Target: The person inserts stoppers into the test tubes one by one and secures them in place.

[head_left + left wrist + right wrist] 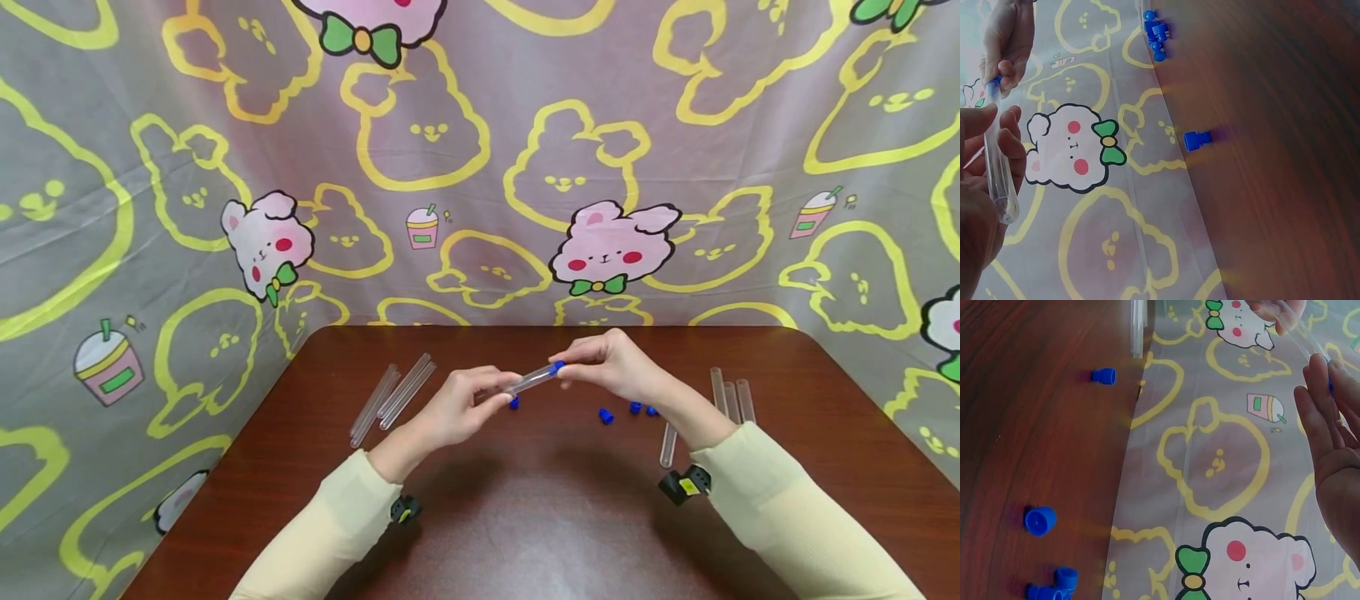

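Above the table, a clear test tube is held up between both hands, tilted with its capped end to the right. My left hand grips the tube's body; its rounded bottom pokes out past the palm in the left wrist view. With thumb and fingers, my right hand pinches the blue cap at the tube's mouth. Below the left fingertips a loose blue cap lies on the table. Another blue cap sits under the right hand, with several more beside it.
Several clear test tubes lie on the left of the brown table. More test tubes lie on the right, near the right forearm. A patterned cloth hangs behind the table and along its sides.
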`<state>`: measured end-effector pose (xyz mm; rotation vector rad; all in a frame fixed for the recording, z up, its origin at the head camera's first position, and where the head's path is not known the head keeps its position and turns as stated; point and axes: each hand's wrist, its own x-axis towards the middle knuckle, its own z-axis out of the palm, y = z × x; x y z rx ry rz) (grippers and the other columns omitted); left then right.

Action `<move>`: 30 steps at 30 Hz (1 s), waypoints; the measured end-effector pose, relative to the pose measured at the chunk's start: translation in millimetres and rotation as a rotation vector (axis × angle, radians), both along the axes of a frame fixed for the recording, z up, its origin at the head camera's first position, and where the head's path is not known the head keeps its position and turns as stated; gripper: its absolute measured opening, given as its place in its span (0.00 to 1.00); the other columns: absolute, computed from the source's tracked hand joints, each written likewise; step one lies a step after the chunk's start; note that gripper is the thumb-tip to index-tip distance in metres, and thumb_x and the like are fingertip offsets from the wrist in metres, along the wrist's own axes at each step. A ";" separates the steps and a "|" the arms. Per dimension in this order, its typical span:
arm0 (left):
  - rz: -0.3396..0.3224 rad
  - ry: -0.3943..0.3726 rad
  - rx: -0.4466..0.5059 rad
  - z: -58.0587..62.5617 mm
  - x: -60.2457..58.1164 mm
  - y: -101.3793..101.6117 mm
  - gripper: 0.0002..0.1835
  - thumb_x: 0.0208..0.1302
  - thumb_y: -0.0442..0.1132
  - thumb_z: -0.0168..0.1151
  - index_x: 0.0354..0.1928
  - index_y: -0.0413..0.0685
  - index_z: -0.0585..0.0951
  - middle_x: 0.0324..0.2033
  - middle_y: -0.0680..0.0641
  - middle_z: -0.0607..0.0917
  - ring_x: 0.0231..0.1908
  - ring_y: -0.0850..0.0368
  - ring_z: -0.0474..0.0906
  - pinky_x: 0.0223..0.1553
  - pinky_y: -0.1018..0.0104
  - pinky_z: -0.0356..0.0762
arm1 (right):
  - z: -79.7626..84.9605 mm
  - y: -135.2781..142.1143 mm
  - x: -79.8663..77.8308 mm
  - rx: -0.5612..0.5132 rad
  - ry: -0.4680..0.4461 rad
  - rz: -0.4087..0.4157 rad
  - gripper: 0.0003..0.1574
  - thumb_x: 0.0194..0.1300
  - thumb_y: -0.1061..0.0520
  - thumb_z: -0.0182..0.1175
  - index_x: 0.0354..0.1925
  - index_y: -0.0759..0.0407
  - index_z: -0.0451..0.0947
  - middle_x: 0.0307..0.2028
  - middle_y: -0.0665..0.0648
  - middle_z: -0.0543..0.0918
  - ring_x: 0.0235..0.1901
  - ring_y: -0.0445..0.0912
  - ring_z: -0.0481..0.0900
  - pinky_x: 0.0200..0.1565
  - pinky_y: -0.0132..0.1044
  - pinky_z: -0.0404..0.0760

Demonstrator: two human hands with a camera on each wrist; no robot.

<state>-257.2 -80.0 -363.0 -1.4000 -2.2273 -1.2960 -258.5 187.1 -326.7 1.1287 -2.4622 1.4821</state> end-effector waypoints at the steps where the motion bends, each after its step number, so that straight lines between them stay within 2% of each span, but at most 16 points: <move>1: 0.000 -0.002 0.002 -0.5 -0.2 0.2 0.13 0.61 0.24 0.63 0.48 0.35 0.82 0.31 0.44 0.83 0.28 0.63 0.74 0.27 0.70 0.74 | 0.2 0.2 0.1 0.005 -0.008 -0.004 0.13 0.60 0.67 0.66 0.45 0.70 0.84 0.27 0.51 0.85 0.30 0.54 0.81 0.33 0.39 0.80; 6: 0.005 -0.034 0.002 -0.9 -2.2 1.7 0.13 0.62 0.26 0.64 0.49 0.37 0.83 0.31 0.47 0.83 0.28 0.62 0.75 0.28 0.68 0.75 | 1.0 3.2 1.5 0.024 -0.076 -0.046 0.14 0.61 0.63 0.66 0.46 0.68 0.84 0.29 0.53 0.86 0.33 0.50 0.84 0.40 0.39 0.81; 9: -0.002 -0.086 -0.005 0.2 -3.3 1.7 0.13 0.62 0.28 0.64 0.49 0.39 0.83 0.32 0.46 0.84 0.29 0.62 0.77 0.31 0.66 0.77 | 1.8 5.5 4.3 0.021 -0.128 -0.062 0.14 0.62 0.62 0.67 0.46 0.68 0.83 0.30 0.54 0.87 0.34 0.49 0.86 0.43 0.36 0.81; 12: 0.001 -0.139 -0.014 -1.2 -4.1 -0.4 0.13 0.62 0.27 0.65 0.48 0.39 0.83 0.32 0.48 0.84 0.30 0.61 0.79 0.33 0.66 0.78 | 0.9 5.3 4.2 0.036 -0.142 -0.049 0.15 0.62 0.61 0.67 0.46 0.67 0.83 0.31 0.55 0.87 0.35 0.48 0.86 0.45 0.36 0.80; 16: 0.008 -0.172 -0.016 -2.3 -3.6 -2.8 0.13 0.60 0.24 0.64 0.48 0.37 0.83 0.32 0.47 0.85 0.30 0.50 0.81 0.34 0.66 0.78 | -1.0 3.3 1.2 0.057 -0.130 -0.027 0.15 0.62 0.61 0.67 0.47 0.66 0.83 0.33 0.55 0.88 0.35 0.47 0.86 0.46 0.37 0.80; 19: 0.001 -0.175 -0.018 4.2 1.2 -3.0 0.13 0.60 0.23 0.63 0.48 0.33 0.82 0.31 0.43 0.85 0.30 0.43 0.81 0.33 0.64 0.78 | -1.3 1.7 -0.1 0.050 -0.146 -0.027 0.15 0.61 0.61 0.67 0.46 0.67 0.83 0.33 0.56 0.87 0.35 0.49 0.86 0.46 0.36 0.80; 25: 0.008 -0.192 -0.046 25.0 16.2 -6.8 0.11 0.61 0.23 0.62 0.46 0.31 0.81 0.31 0.40 0.85 0.30 0.49 0.81 0.33 0.64 0.77 | -2.3 -3.2 -1.0 0.047 -0.169 -0.030 0.15 0.60 0.62 0.68 0.46 0.67 0.83 0.34 0.56 0.87 0.35 0.53 0.86 0.44 0.37 0.81; 30: 0.025 -0.252 -0.066 26.7 17.7 -10.4 0.12 0.61 0.23 0.63 0.47 0.31 0.81 0.30 0.43 0.85 0.28 0.52 0.79 0.30 0.67 0.76 | -3.1 -6.8 -0.7 0.080 -0.141 -0.037 0.15 0.60 0.62 0.68 0.46 0.65 0.83 0.35 0.56 0.87 0.35 0.47 0.85 0.41 0.37 0.81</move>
